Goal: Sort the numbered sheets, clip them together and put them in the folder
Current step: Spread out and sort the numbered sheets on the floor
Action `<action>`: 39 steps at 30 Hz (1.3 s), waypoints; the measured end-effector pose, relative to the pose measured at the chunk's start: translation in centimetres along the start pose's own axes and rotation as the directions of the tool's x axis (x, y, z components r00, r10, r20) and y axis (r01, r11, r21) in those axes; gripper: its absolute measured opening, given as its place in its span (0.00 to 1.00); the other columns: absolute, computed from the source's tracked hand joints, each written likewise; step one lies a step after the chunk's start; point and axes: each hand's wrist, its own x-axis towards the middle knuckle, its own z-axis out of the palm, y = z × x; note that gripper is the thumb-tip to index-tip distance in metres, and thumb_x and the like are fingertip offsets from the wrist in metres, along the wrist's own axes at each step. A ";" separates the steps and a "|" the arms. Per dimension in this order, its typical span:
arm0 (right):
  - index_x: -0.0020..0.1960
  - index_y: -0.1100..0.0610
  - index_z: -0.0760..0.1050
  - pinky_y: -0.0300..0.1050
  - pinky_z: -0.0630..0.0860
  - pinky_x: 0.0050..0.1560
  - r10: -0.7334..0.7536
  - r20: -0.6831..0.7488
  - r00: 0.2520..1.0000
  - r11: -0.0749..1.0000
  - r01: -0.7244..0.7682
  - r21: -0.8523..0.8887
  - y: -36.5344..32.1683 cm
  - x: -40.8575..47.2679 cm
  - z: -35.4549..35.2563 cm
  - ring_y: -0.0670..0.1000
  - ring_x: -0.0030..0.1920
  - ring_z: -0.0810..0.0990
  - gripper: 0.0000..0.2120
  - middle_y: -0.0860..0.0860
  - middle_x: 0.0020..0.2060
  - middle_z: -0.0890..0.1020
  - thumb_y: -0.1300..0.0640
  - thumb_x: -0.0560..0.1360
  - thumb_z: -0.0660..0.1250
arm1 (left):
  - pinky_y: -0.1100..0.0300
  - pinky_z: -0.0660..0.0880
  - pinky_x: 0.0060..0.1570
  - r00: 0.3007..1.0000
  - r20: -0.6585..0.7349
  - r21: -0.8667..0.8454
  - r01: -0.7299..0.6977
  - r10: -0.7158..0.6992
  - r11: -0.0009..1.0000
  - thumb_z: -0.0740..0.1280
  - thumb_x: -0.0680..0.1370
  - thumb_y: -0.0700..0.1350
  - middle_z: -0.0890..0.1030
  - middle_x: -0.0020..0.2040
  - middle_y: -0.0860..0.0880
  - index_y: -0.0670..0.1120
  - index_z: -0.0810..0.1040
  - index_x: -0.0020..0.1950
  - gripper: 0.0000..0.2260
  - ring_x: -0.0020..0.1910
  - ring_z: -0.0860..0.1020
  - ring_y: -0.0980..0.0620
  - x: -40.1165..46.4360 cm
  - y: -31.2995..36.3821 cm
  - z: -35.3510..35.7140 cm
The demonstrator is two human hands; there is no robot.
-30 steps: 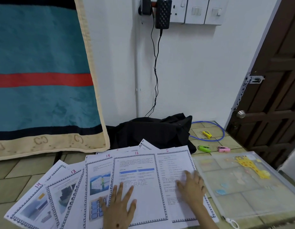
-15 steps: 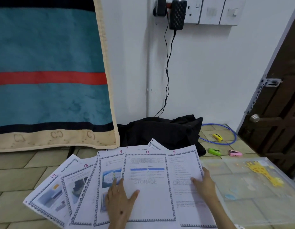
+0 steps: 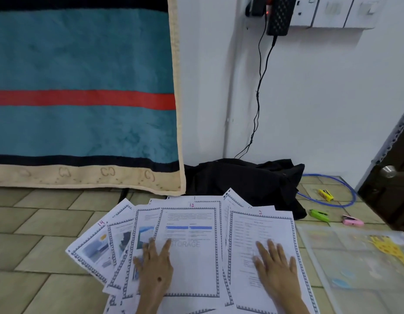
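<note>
The white printed sheets with patterned borders and pink handwritten numbers (image 3: 192, 250) are fanned out overlapping on the tiled floor, directly in front of the person; the transparent plastic folder with a yellow giraffe print (image 3: 355, 264) lies flat just to their right. Sorting is judged to be the step in hand. It would be done best if the fan were kept spread so that each number at the top edge stays readable, one sheet being slid out at a time under flat fingers while the rest are pinned, and the pile squared only once the order is settled. About seven sheets can be counted, though more may be hidden beneath; the numbers 14, 12 and 2 are legible, others are blurred. One folder is seen. Three small clip-like items, which may be the clips, lie well apart beyond the folder: one yellow (image 3: 325, 194), one green (image 3: 318, 215), one pink (image 3: 352, 221). Both hands are released and nothing is grasped: the left hand (image 3: 157, 266) is pressed flat on the sheet marked 12, the right hand (image 3: 275, 266) flat on the sheet marked 2
</note>
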 end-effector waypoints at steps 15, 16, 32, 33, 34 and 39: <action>0.67 0.31 0.33 0.42 0.19 0.63 -0.292 0.057 0.955 0.954 0.287 0.090 -6.1 -2.0 1.0 0.42 0.71 0.32 0.41 0.38 0.71 0.38 0.27 0.55 0.15 | 0.69 0.73 0.28 0.950 -0.055 -0.789 0.147 -0.307 0.597 0.59 0.77 0.29 0.76 0.40 0.44 0.40 0.82 0.44 0.13 0.30 0.73 0.55 2.5 -1.3 -4.5; 0.66 0.30 0.34 0.40 0.16 0.59 -0.298 0.067 0.952 0.953 0.294 0.068 -6.0 -1.9 1.2 0.43 0.71 0.31 0.40 0.38 0.72 0.38 0.27 0.55 0.15 | 0.68 0.76 0.34 0.924 -0.122 -0.754 0.152 -0.363 0.639 0.59 0.76 0.29 0.78 0.43 0.43 0.39 0.81 0.48 0.13 0.34 0.77 0.53 2.7 -2.2 -5.2; 0.77 0.45 0.41 0.56 0.34 0.73 -0.107 0.013 0.994 0.994 0.107 0.017 -3.5 -2.0 0.3 0.48 0.76 0.37 0.58 0.44 0.76 0.41 0.29 0.51 0.13 | 0.38 0.61 0.64 0.967 0.076 0.262 -0.256 0.244 0.931 0.44 0.76 0.68 0.78 0.63 0.50 0.62 0.70 0.66 0.26 0.61 0.77 0.45 -0.8 2.9 3.1; 0.77 0.47 0.43 0.55 0.35 0.73 -0.085 -0.005 0.996 0.996 0.085 0.022 -3.4 -1.9 0.4 0.48 0.76 0.37 0.57 0.45 0.77 0.43 0.29 0.53 0.14 | 0.38 0.68 0.57 0.971 0.048 0.257 -0.239 0.235 0.936 0.44 0.76 0.67 0.80 0.61 0.50 0.62 0.73 0.64 0.26 0.59 0.79 0.44 -0.4 2.8 3.2; 0.77 0.50 0.48 0.55 0.37 0.73 -0.072 -0.054 0.996 0.997 0.073 0.015 -3.4 -1.9 0.5 0.48 0.76 0.38 0.54 0.47 0.77 0.48 0.29 0.59 0.17 | 0.37 0.71 0.53 0.971 0.020 0.244 -0.236 0.239 0.941 0.45 0.76 0.66 0.80 0.61 0.49 0.62 0.75 0.62 0.25 0.61 0.78 0.43 -0.2 2.8 3.3; 0.67 0.48 0.69 0.54 0.44 0.71 -0.224 -0.157 0.962 0.970 0.204 -0.134 -5.3 -1.7 1.1 0.49 0.77 0.39 0.22 0.49 0.67 0.74 0.46 0.75 0.53 | 0.39 0.40 0.69 0.912 -0.025 0.205 -0.396 0.409 0.895 0.44 0.77 0.63 0.59 0.76 0.52 0.63 0.58 0.72 0.23 0.77 0.42 0.50 -0.2 4.3 3.8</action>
